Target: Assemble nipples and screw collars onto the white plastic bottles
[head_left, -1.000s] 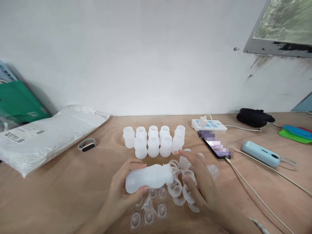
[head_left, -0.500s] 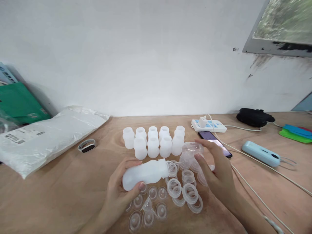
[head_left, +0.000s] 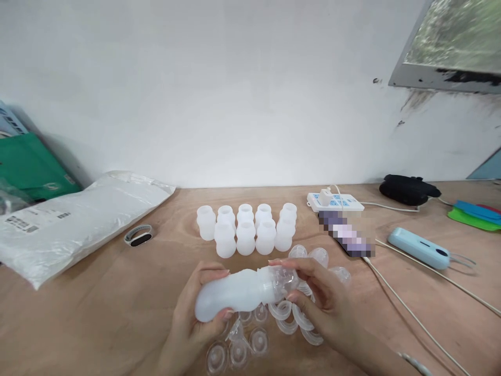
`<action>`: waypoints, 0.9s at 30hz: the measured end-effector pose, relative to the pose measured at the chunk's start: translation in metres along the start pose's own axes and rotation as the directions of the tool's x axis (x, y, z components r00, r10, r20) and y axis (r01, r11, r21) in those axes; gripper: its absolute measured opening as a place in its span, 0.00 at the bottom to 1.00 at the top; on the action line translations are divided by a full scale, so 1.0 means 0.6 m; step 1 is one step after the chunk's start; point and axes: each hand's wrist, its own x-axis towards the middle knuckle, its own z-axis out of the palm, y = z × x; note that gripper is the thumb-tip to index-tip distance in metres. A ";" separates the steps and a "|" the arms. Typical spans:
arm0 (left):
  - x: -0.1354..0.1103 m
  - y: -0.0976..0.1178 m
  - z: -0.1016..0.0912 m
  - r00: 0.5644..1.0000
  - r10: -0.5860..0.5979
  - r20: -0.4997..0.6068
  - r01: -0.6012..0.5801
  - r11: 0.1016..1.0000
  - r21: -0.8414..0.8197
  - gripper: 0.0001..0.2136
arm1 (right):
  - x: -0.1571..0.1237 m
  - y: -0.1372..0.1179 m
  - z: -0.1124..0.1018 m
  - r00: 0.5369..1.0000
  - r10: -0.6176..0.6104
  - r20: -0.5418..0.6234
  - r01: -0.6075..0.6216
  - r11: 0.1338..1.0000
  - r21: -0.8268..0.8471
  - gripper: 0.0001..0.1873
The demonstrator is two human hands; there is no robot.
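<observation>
My left hand (head_left: 203,303) is wrapped round a milky white baby bottle (head_left: 235,295) that lies nearly level, its mouth end to the right. A clear dome cap (head_left: 282,282) sits over the bottle's nipple end, gripped between the thumb and fingers of my right hand (head_left: 319,295). Beneath the hands lie several clear nipples (head_left: 259,341) and several translucent collar rings (head_left: 287,326), partly hidden by the bottle and my right hand. More clear caps (head_left: 319,256) stand just beyond my right hand.
Several open white bottles (head_left: 246,237) stand in rows behind. A smart band (head_left: 140,237) and a white plastic parcel (head_left: 90,214) lie left. To the right are a phone (head_left: 346,232), a power strip (head_left: 354,203), a light blue device (head_left: 418,248), cables and a black case (head_left: 409,189).
My right hand has taken a clear cap from the group and brought it left onto the bottle's nipple end. The bottle has shifted slightly down in my left hand.
</observation>
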 end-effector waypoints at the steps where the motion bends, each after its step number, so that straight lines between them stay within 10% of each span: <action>1: -0.001 -0.001 0.001 1.000 0.006 -0.001 -0.006 1.000 0.004 0.13 | 0.000 0.002 0.002 1.000 -0.002 0.000 0.002 1.000 0.012 0.16; 10: 0.003 0.006 -0.005 0.999 -0.027 0.031 0.027 1.000 -0.003 0.13 | -0.001 0.000 0.015 0.997 0.009 -0.073 -0.006 0.999 0.036 0.14; 17: 0.042 0.017 -0.011 0.921 -0.015 0.388 0.025 0.999 -0.021 0.21 | -0.012 0.014 0.009 0.993 0.047 -0.104 -0.054 0.997 -0.061 0.17; 23: 0.052 0.005 -0.025 0.986 -0.161 0.034 0.161 0.987 0.007 0.17 | -0.005 0.007 0.008 0.985 -0.021 -0.171 0.021 1.000 -0.003 0.20; 27: 0.068 -0.025 -0.031 0.898 -0.385 -0.212 0.355 0.920 -0.166 0.18 | 0.004 0.005 0.005 0.974 -0.042 -0.221 0.039 0.999 -0.019 0.16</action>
